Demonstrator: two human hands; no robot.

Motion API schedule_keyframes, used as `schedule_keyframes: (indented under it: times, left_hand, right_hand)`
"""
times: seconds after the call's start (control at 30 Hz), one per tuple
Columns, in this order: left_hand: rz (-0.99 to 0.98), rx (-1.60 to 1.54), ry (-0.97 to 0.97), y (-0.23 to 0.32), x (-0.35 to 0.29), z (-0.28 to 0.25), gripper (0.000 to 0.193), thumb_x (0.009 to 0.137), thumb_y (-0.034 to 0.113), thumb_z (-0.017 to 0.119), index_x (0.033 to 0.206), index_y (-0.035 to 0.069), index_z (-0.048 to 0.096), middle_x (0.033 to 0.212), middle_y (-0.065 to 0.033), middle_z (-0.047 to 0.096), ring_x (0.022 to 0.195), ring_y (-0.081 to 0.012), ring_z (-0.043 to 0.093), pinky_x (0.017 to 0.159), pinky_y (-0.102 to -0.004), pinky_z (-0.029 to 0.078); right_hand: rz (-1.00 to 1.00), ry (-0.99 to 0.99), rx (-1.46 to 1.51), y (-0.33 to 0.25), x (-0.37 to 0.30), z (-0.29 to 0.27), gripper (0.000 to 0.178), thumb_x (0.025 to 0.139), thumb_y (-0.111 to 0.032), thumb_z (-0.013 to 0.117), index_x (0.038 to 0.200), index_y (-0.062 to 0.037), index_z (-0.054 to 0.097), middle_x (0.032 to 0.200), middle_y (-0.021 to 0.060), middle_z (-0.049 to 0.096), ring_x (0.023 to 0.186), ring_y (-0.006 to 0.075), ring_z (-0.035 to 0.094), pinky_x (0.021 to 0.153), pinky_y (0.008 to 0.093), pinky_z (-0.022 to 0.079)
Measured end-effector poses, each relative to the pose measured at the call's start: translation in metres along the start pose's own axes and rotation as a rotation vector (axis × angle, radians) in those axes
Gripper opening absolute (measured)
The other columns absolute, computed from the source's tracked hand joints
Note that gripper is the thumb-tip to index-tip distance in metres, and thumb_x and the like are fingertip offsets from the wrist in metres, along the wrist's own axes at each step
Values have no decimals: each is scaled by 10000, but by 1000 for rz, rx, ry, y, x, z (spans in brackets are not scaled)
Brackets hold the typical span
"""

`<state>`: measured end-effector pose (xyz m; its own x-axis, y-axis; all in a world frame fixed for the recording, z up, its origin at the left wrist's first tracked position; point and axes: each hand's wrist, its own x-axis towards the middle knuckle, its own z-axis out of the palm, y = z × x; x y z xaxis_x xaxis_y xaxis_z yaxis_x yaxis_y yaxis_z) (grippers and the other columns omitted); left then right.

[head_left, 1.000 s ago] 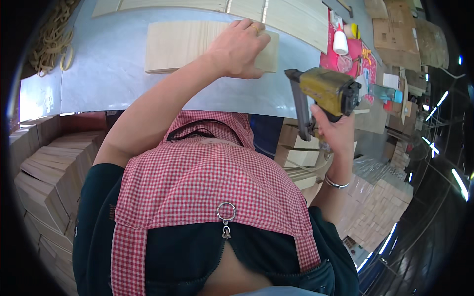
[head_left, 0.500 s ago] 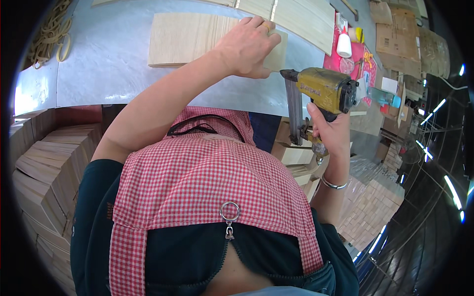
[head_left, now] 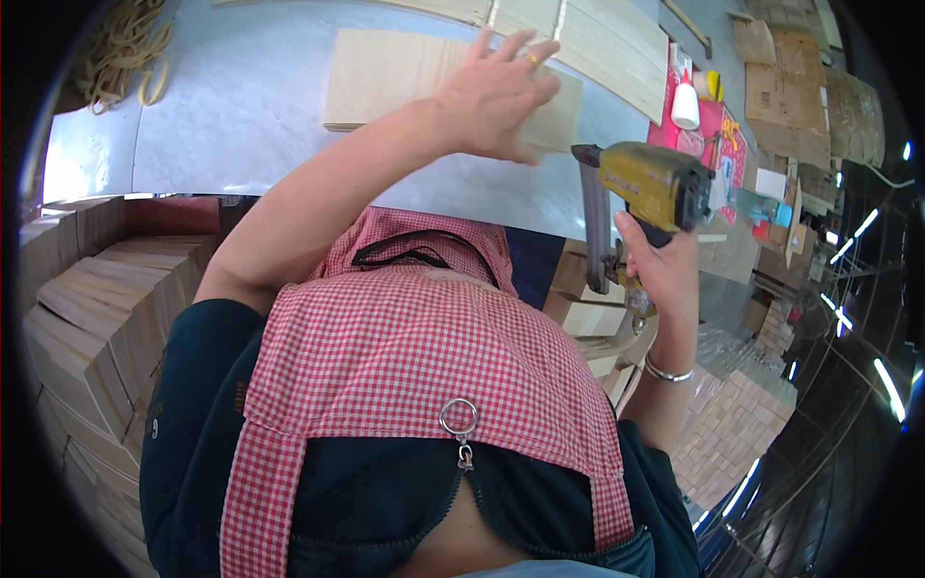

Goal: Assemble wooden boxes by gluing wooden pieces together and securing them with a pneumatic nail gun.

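Note:
A pale wooden board piece (head_left: pixel 385 77) lies flat on the grey table, its right part under my left hand (head_left: pixel 501 91). That hand has its fingers spread over the wood and grips nothing; I cannot tell whether the palm touches it. My right hand (head_left: pixel 660 260) is wrapped round the handle of a yellow and black nail gun (head_left: pixel 641 183). The tool's dark nose points left, just beyond the board's right end, and its grey magazine hangs down on the near side. Longer wooden panels (head_left: pixel 617 48) lie behind the board.
Tan rubber bands (head_left: pixel 120 58) lie in a heap at the far left. A white glue bottle (head_left: pixel 685 104) and a yellow tape roll (head_left: pixel 714 85) stand on a red sheet at the right. Stacked wooden pieces (head_left: pixel 87 318) fill the space left of me, below the table (head_left: pixel 231 116).
My left hand has lifted its fingers and spread them over the board. The nail gun's nose has drawn away from the board's right end. The whole view has shifted slightly.

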<state>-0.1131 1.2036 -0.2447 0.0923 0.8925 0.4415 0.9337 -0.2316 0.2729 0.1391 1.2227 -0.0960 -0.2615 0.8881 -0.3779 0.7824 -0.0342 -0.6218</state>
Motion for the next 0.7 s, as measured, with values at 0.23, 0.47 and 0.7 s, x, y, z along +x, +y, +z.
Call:
schedule_keyframes:
  times: [0.23,0.47,0.7]
  left_hand:
    - [-369,-45,-383,-54,-74,-106,504,624,189,853,1026,78,571,1372,-122,540,1205,-334,544,1059,-473,460]
    - [-344,-18,-148,-21,-69,-66,505,577,125,849,994,84,566,1211,-109,594,1070,-318,570,935,-422,527]
    - [-294,27,-135,-16,-64,-62,610,600,195,853,1145,101,597,1264,-133,565,1096,-315,588,918,-381,563]
  right_hand:
    - [-110,19,-40,-8,-15,-2,271,891,-178,780,1024,21,654,684,19,610,466,71,480,430,204,407]
    - [-192,-62,-20,-22,-12,13,235,859,-142,796,992,34,714,663,21,643,448,84,475,421,232,367]
    - [-163,-73,-33,-27,-9,14,241,861,-159,797,976,34,712,650,20,634,438,87,472,416,233,364]
